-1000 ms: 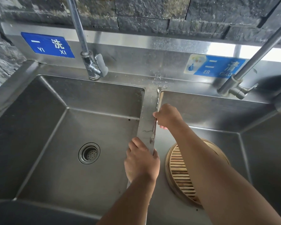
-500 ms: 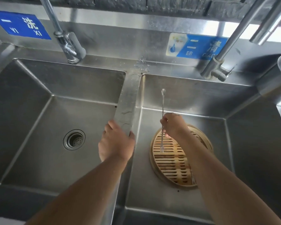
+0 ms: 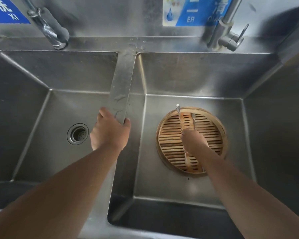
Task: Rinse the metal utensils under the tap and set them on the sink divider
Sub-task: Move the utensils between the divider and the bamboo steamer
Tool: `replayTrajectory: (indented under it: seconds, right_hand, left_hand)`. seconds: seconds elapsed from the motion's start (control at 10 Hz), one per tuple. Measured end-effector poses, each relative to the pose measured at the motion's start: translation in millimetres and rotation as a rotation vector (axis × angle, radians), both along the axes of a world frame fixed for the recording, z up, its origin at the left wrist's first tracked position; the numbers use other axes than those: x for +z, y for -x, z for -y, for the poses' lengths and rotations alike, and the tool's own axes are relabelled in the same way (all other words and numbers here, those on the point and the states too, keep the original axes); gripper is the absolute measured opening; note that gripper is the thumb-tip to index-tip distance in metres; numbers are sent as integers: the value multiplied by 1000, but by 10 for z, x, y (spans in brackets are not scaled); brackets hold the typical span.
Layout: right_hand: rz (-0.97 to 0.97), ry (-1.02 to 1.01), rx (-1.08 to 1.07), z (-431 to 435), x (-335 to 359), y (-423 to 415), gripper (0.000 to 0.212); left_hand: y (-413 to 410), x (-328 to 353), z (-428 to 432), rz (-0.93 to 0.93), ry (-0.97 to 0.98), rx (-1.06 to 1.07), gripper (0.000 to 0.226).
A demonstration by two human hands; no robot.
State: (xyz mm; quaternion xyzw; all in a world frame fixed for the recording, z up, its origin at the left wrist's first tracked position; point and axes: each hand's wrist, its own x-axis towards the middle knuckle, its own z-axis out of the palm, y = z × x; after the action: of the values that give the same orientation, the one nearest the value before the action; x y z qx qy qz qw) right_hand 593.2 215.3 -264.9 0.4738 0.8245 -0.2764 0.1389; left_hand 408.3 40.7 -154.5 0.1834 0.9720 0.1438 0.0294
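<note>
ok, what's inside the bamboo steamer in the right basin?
Two thin metal utensils show over the bamboo steamer slats; the right hand grips at least one. Hand and forearm cover their middles and the steamer's near-right part, so anything there is hidden.

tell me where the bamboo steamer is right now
In the head view the bamboo steamer lies on the floor of the right basin, right of the sink divider, directly under the right hand that grips a metal utensil.

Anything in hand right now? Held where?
Right hand pinches a thin metal utensil near mid-shaft, above the bamboo steamer. Left hand clasps the sink divider, no utensil.
</note>
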Motion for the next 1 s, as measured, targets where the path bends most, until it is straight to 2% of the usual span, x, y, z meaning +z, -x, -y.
replayTrajectory:
  seconds: [0.1, 0.3, 0.5, 0.8, 1.0]
  right_hand:
    - [90, 10, 118, 18, -131, -61, 22]
    - [192, 39, 192, 18, -269, -100, 26]
    - [189, 29, 182, -25, -365, -78, 25]
    - [98, 21, 33, 14, -441, -20, 21]
    - [119, 3, 88, 6, -504, -49, 19]
  left_hand:
    - [2, 0, -9, -7, 1, 8, 51]
    - [12, -3, -3, -2, -3, 9, 48]
    - [16, -5, -3, -9, 15, 27, 51]
    - [4, 15, -10, -7, 26, 20, 52]
    - [5, 9, -15, -33, 30, 23, 52]
